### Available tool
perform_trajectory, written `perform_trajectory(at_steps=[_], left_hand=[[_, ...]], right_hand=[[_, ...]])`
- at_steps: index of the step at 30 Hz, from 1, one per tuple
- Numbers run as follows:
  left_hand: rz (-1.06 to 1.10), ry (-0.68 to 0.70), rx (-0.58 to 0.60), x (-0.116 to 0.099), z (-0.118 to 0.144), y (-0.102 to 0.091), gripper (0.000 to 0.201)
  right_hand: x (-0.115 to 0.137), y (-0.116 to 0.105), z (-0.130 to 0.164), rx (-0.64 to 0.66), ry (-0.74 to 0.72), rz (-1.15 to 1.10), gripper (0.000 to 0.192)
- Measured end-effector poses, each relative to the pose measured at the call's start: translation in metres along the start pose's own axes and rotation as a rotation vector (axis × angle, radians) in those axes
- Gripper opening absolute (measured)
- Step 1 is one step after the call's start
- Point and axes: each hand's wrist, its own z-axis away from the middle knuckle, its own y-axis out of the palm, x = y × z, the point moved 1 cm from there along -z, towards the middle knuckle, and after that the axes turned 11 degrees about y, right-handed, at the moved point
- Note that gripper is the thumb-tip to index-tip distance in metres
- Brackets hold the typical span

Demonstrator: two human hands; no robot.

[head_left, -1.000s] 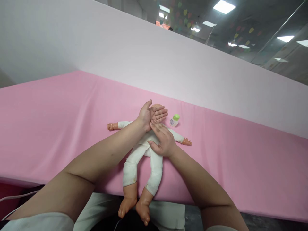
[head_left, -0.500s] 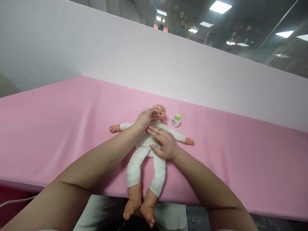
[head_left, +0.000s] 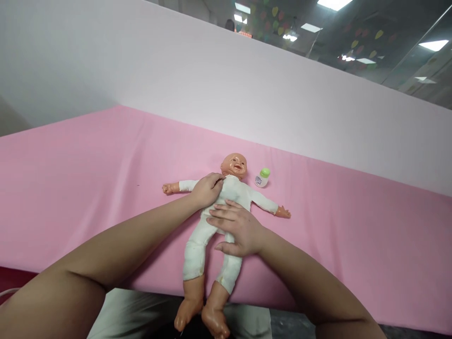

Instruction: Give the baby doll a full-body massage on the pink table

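Note:
A baby doll (head_left: pixel 238 190) with a white cloth body lies on its back on the pink-covered table, arms spread, feet over the near edge. My left hand (head_left: pixel 209 189) rests at the side of its chest near the shoulder, fingers together and laid along the body rather than gripping. Lower down, my right hand (head_left: pixel 240 226) is over the belly and hip, palm down, its fingers spread and the thumb apart. Both hands hold nothing. Beside the doll's head stands a small bottle (head_left: pixel 262 178) with a green cap, slightly tilted in view, touched by neither hand.
The pink sheet (head_left: pixel 353 226) covers the table and shows some folds. A white wall panel (head_left: pixel 247 89) rises along the far side, with glass (head_left: pixel 339 42) reflecting ceiling lights above it. My lap is below the near edge.
My left hand has come down from the doll's face to the side of its chest, uncovering the face. My right hand has slid down from the chest to the belly and hip.

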Motion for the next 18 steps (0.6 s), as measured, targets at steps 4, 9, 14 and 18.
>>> perform_trajectory(at_steps=[4, 9, 14, 18], left_hand=[[0.038, -0.015, 0.010, -0.001, 0.003, -0.001, 0.021], [0.107, -0.043, 0.007, -0.004, 0.003, -0.002, 0.020], [0.055, 0.069, 0.045, -0.020, 0.014, -0.001, 0.025], [0.100, 0.219, 0.381, -0.055, 0.041, 0.004, 0.028]], right_hand=[[-0.035, -0.009, 0.002, -0.010, 0.149, 0.008, 0.064], [-0.079, -0.008, 0.005, -0.150, 0.341, -0.011, 0.055], [-0.093, -0.007, 0.008, -0.262, 0.558, 0.005, 0.050], [-0.092, -0.013, 0.007, -0.240, 0.698, 0.032, 0.052]])
